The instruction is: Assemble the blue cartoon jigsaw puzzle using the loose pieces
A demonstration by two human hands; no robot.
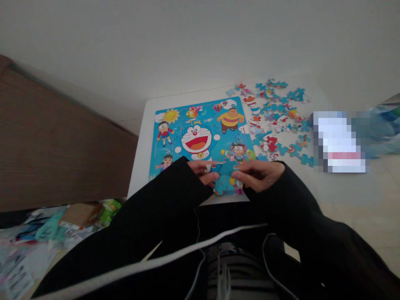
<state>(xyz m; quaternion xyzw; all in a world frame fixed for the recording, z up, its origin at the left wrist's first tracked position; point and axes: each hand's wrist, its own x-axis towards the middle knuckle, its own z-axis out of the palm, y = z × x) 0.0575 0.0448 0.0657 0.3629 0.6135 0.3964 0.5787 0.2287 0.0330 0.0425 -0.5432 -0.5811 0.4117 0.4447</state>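
A cartoon jigsaw puzzle [175,150], mostly blue with a big laughing blue-and-white cat, lies largely assembled on a small white table. My left hand [206,171] is over its lower middle, thumb and fingers pinched at the left edge of a blue puzzle piece [226,170]. From the other side my right hand [258,173] grips the same piece between thumb and forefinger. The piece overlaps the picture, so I cannot tell whether it is raised or touching the puzzle below. My hands and dark sleeves hide parts of the puzzle's lower edge.
Several loose puzzle pieces [275,112] are spread to the right of the puzzle. Beyond them lies a blurred-out phone-like object [340,143] near a plastic bag [386,129]. A brown wooden panel [62,141] stands left of the white table [141,137]. A white cord [150,264] crosses my lap.
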